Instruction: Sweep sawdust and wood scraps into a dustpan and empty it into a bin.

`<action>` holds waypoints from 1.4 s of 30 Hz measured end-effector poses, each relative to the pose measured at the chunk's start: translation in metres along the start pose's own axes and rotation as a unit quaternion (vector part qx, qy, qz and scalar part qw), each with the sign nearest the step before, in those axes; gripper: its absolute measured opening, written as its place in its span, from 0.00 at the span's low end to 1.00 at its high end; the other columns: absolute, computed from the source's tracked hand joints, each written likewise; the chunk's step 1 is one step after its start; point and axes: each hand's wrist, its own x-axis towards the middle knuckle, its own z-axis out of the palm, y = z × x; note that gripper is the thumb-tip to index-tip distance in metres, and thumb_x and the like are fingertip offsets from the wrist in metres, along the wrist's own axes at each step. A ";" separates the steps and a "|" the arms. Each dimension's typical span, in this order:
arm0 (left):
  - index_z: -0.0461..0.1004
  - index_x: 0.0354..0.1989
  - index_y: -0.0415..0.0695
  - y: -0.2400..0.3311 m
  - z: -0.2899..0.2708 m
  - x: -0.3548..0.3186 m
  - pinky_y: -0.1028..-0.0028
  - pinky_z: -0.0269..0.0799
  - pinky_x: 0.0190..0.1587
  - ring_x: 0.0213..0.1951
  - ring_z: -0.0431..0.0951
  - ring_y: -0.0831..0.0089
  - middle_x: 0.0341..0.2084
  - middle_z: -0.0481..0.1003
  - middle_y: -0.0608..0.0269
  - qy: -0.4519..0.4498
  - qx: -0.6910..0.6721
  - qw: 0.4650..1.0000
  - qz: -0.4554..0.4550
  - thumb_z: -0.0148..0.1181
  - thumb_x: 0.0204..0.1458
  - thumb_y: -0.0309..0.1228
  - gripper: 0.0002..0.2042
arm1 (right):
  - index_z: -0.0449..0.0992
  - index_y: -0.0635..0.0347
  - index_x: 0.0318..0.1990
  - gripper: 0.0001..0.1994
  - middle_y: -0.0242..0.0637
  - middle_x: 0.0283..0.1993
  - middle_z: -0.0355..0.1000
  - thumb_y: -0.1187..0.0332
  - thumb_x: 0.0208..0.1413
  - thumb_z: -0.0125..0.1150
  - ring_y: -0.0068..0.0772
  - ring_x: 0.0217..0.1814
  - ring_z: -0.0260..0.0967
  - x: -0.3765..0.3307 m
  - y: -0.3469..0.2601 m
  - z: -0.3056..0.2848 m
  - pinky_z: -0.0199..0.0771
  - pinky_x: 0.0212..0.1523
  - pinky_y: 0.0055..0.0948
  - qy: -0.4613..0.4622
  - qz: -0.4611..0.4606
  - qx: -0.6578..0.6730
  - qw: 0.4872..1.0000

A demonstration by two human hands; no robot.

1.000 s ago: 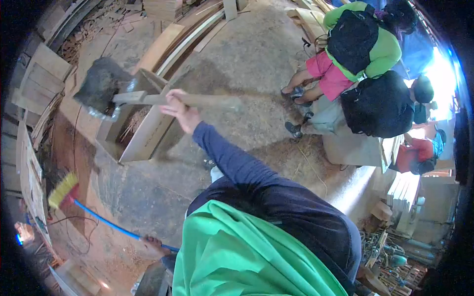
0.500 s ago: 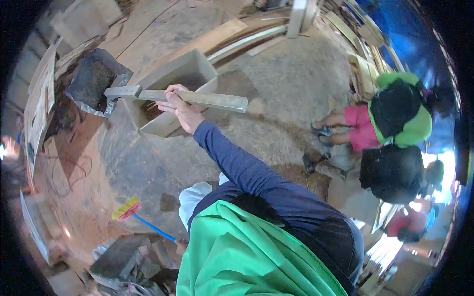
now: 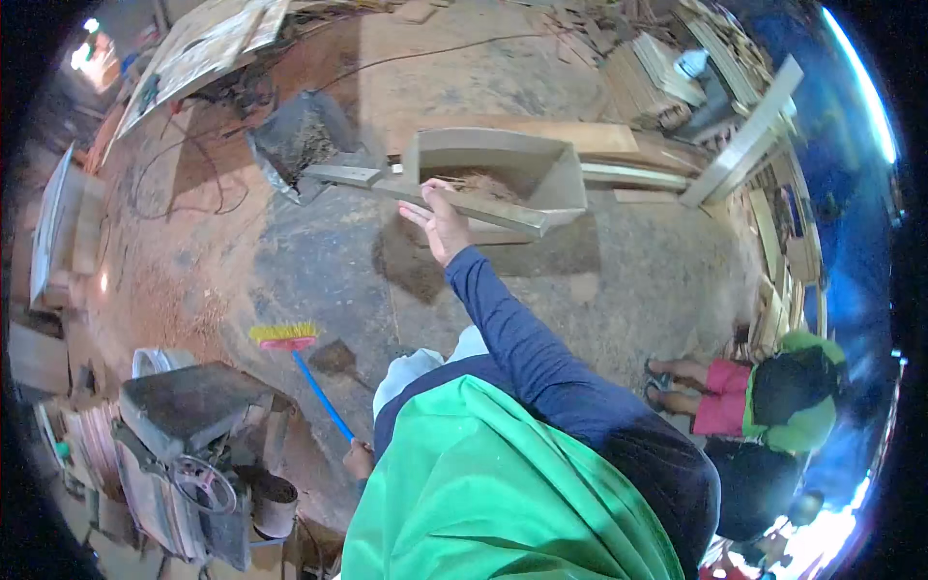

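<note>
My right hand [image 3: 440, 227] is closed around the wooden handle [image 3: 493, 212] of a long-handled dustpan. At its far left end the dustpan's dark grey scoop [image 3: 333, 121] holds brown debris that looks like sawdust. The handle passes in front of an open cardboard box [image 3: 564, 188] with brown shavings inside. Low on my left side, my left hand [image 3: 359, 460] grips the blue stick of a broom [image 3: 322, 394]. The broom's pink head with yellow bristles [image 3: 283, 332] lies toward the floor, left of my legs. A green cloth covers my front.
A machine with a handwheel [image 3: 203, 483] stands at the lower left. Long boards [image 3: 522, 130] lie behind the box, and timber stacks [image 3: 652, 82] stand at the far right. Another person [image 3: 773, 391] is on the right. A cable [image 3: 445, 45] crosses the dusty floor.
My view has swung left, so box, dustpan and the other person appear farther right. The dustpan is still in my right hand and the broom in my left.
</note>
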 end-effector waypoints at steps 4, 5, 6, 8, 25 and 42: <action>0.68 0.14 0.39 0.098 0.027 -0.069 0.76 0.59 0.12 0.09 0.65 0.75 0.08 0.65 0.64 0.015 0.076 0.997 0.000 0.46 0.51 0.36 0.17 | 0.58 0.56 0.43 0.13 0.37 0.45 0.56 0.66 0.52 0.50 0.53 0.49 0.60 0.030 0.005 -0.002 0.63 0.50 0.44 -0.001 0.018 -0.013 1.000; 0.68 0.15 0.39 0.107 0.023 -0.062 0.76 0.58 0.11 0.09 0.64 0.75 0.08 0.65 0.64 -0.007 0.071 0.997 -0.005 0.46 0.51 0.36 0.17 | 0.57 0.56 0.45 0.14 0.37 0.46 0.55 0.66 0.53 0.49 0.53 0.50 0.60 0.038 0.005 0.000 0.62 0.50 0.45 -0.022 0.013 -0.011 1.000; 0.67 0.15 0.39 0.111 0.024 -0.054 0.76 0.58 0.10 0.08 0.63 0.76 0.07 0.65 0.65 -0.030 0.062 0.998 -0.009 0.47 0.51 0.36 0.17 | 0.56 0.58 0.46 0.14 0.37 0.46 0.55 0.66 0.53 0.48 0.53 0.50 0.59 0.044 0.004 -0.002 0.62 0.51 0.45 -0.029 0.002 -0.011 1.000; 0.67 0.17 0.39 0.115 0.025 -0.043 0.76 0.59 0.10 0.08 0.64 0.76 0.09 0.65 0.64 -0.007 0.056 0.998 -0.014 0.47 0.51 0.36 0.16 | 0.57 0.59 0.45 0.14 0.37 0.45 0.56 0.67 0.53 0.48 0.53 0.50 0.59 0.056 0.006 0.005 0.61 0.52 0.46 0.000 0.011 -0.037 0.999; 0.68 0.14 0.37 0.235 0.061 0.066 0.74 0.61 0.14 0.11 0.68 0.74 0.09 0.67 0.62 0.081 -0.011 0.992 -0.099 0.49 0.47 0.37 0.16 | 0.62 0.49 0.41 0.08 0.29 0.42 0.61 0.65 0.53 0.48 0.39 0.42 0.65 0.273 0.127 0.023 0.68 0.44 0.35 0.051 0.192 -0.244 0.949; 0.63 0.21 0.41 0.289 0.021 0.107 0.77 0.55 0.11 0.09 0.59 0.78 0.09 0.61 0.67 -0.013 -0.337 0.894 -0.297 0.42 0.51 0.28 0.09 | 0.65 0.52 0.35 0.07 0.32 0.30 0.63 0.65 0.51 0.52 0.26 0.28 0.66 0.351 0.228 0.122 0.70 0.27 0.23 0.008 0.245 -0.354 0.903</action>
